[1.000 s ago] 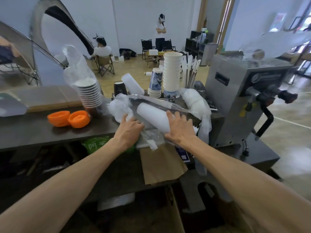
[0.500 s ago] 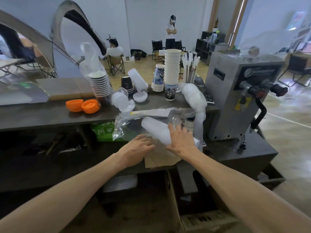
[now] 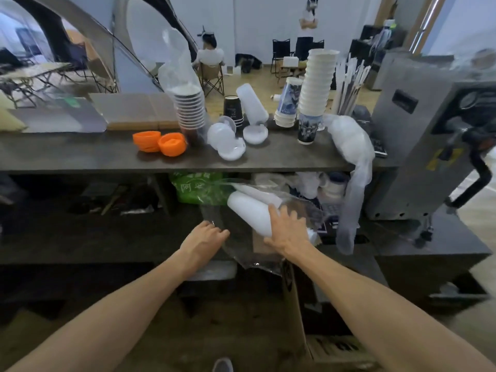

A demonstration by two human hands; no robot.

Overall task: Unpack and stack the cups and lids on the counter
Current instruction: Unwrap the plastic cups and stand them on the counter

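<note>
Right grip [image 3: 288,232] clasping white cup stack [image 3: 251,213] (frosted, tilted), left grip [image 3: 205,237] pinching clear bag [image 3: 214,218].

White walls [image 3: 263,20], wooden floor [image 3: 249,81] (folding chairs [image 3: 213,76] beyond).

I saw my right hand [image 3: 288,232] wrapped around a white cup stack [image 3: 251,214] lying tilted inside a clear plastic bag [image 3: 236,253], held below the counter [image 3: 80,157] edge. My left hand [image 3: 205,238] had curled fingers on the bag's loose plastic just beside it. Up on the counter stood a tall white cup stack [image 3: 318,84], a printed cup stack [image 3: 288,103], a bagged dark cup stack [image 3: 189,108], orange lids [image 3: 161,140] and clear dome lids [image 3: 228,140]. A steel machine [image 3: 434,135] stood at the right. A green bag [image 3: 198,189] lay on the shelf underneath.
</note>
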